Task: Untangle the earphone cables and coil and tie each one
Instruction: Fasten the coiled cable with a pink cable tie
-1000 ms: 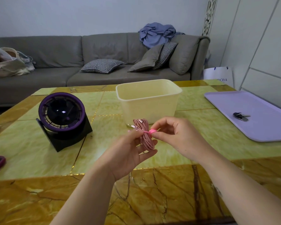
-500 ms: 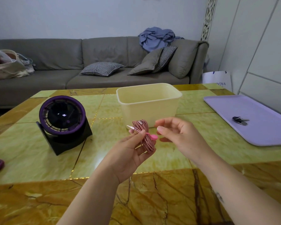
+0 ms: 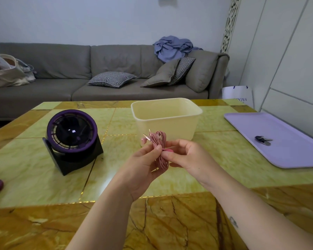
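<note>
The left hand (image 3: pixel 141 165) gripped the coiled pink cable (image 3: pixel 159 143) above the middle of the worktop (image 3: pixel 43 168), near the cream tub (image 3: pixel 179 127), while the right hand (image 3: pixel 185 156) pinched its pink tie (image 3: pixel 169 150). If either pinch slackened, the loops would likely spring apart

Soft, even room light; every shadow is faint.

The glossy table (image 3: pixel 34 159) throws back a pale sheen near its middle, and the fan (image 3: pixel 71 134) casts only a faint, blurred-edged shadow at its base. The pink cable coil (image 3: pixel 159 139) looks a touch soft, its strands hard to separate; the wall panels (image 3: pixel 287 60) at the right edge lean and bow with the wide lens.
</note>
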